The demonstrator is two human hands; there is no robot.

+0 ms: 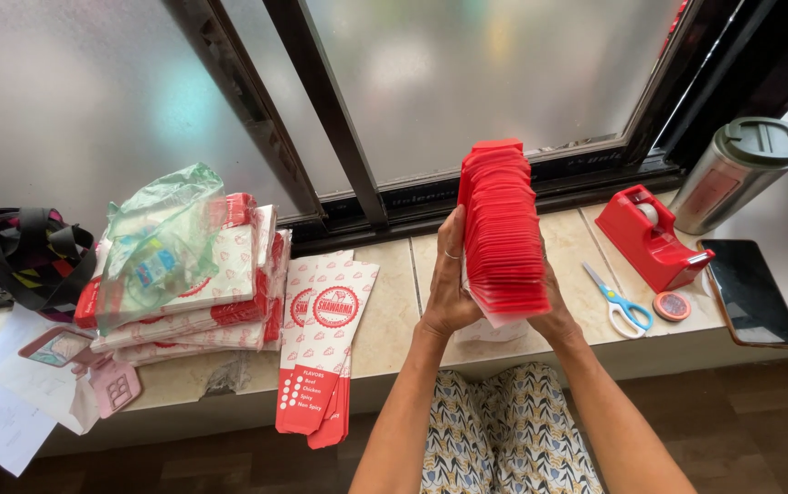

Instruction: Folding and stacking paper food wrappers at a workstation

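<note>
Two hands clamp a thick stack of red flat cartons [502,229] between them, left hand [450,288] and right hand [554,316] pressed flat against its sides, long axis upright above the ledge's [394,320] near edge, both hands equally close.

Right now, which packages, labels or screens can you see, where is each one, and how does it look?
Stack of flat red cartons: upright between left hand and right hand.
Flat pouches: ledge edge, white and red, round emblem.
Pile of pouches: left, under a greenish plastic bag.
Phone: right, dark screen.
</note>
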